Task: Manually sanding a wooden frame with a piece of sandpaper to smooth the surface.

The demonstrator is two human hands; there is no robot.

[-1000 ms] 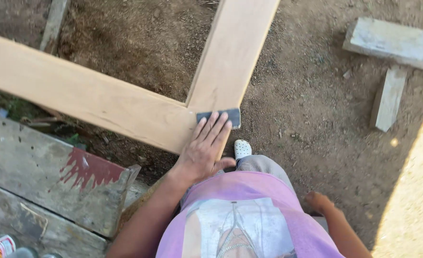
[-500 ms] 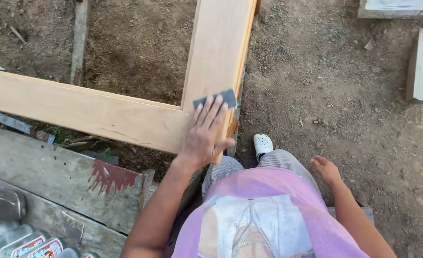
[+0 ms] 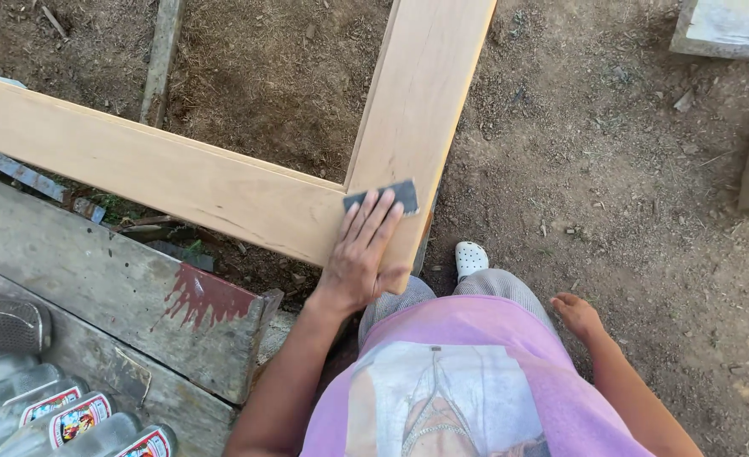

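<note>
The left hand (image 3: pixel 361 254) covers most of the dark sanding pad (image 3: pixel 385 196); both wooden frame (image 3: pixel 222 186) rails run off the picture's edges, and the bottles (image 3: pixel 61 423) are cut off at bottom left

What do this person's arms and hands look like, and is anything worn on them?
Both arms are bare from the short sleeves of a pink-purple shirt down. The left hand and right hand wear no gloves; no rings, watch or bracelets show.

Soft, even daylight covers my view, with a glaring sunlit strip at the lower right corner and sharp focus throughout.
</note>
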